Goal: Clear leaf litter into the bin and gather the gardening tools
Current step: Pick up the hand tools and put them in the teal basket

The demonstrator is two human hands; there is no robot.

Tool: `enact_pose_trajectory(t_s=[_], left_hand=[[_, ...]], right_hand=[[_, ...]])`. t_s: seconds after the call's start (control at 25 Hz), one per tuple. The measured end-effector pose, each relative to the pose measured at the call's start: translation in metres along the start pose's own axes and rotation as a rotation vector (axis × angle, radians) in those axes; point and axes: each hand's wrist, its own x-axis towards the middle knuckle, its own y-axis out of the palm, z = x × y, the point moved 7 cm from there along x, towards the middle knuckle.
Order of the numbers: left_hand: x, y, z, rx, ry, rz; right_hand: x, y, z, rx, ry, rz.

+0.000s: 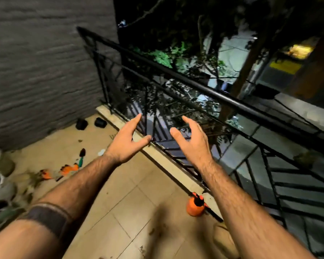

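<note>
Reaching over beige tiles [127, 199], the left hand [126, 142] and right hand [192, 142] hovered apart, fingers loosely spread, gripping nothing, near black metal railing [176, 73].

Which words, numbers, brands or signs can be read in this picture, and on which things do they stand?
None can be read.
Orange sprayer bottle: no label shows.
Tools on the floor: blurred, no print legible.
Yellow sign beyond the railing: too blurred to read.

Two hands [128, 142], one orange sprayer [195, 207].
</note>
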Motion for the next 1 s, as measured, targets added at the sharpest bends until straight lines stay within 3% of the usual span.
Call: enact_pose_trajectory(t_s=[0.24, 0.52, 1.0], left_hand=[[-0.024, -0.138, 0.098, 0.056, -0.157, -0.175], [-0.021, -0.246, 0.201, 0.120, -0.297, -0.315], [0.040, -0.297, 0.269, 0.148, -0.578, -0.621]], right_hand=[[0.040, 0.119, 0.095, -0.015, -0.141, 0.184], [0.102, 0.243, 0.162, 0.015, -0.183, 0.270], [0.273, 0.374, 0.212, 0.113, -0.405, 0.547]])
